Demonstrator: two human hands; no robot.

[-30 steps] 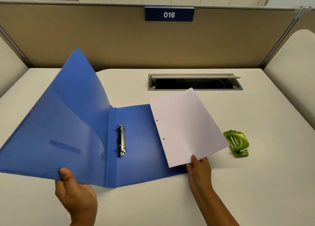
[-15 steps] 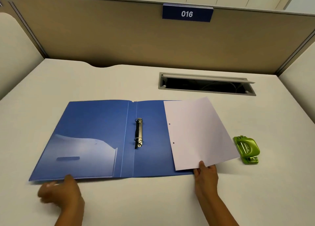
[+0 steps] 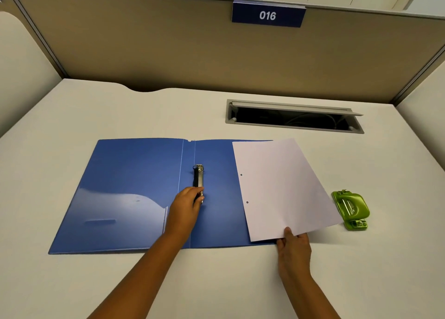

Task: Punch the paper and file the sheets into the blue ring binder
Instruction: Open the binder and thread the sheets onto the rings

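**Binder open flat, one hand at the rings, the other on the sheet**

The blue ring binder [image 3: 134, 186] lies spread open on the white desk [image 3: 96, 109], both covers flat, its inner pocket showing on the left cover. My left hand [image 3: 185, 208] reaches across the spine and its fingertips [image 3: 198, 193] are curled at the near end of the metal ring mechanism [image 3: 198, 176] — they touch it, but I cannot tell whether they actually grip the lever or only rest against it.

My right hand [image 3: 292, 246] pinches the near edge of the punched sheet [image 3: 284, 188] between thumb and fingers, thumb on top. The sheet is tilted, its left edge with the two holes lying over the binder's right cover, just beside the rings but not on them; its right part sticks out past the binder over the desk.

The green hole punch [image 3: 351, 208] sits on the desk to the right of the sheet, near its lower corner, apart from both hands.

Farther back an open cable tray [image 3: 293, 116] is set into the desk, and a sign reading 016 [image 3: 267, 15] hangs on the partition [image 3: 144, 49].
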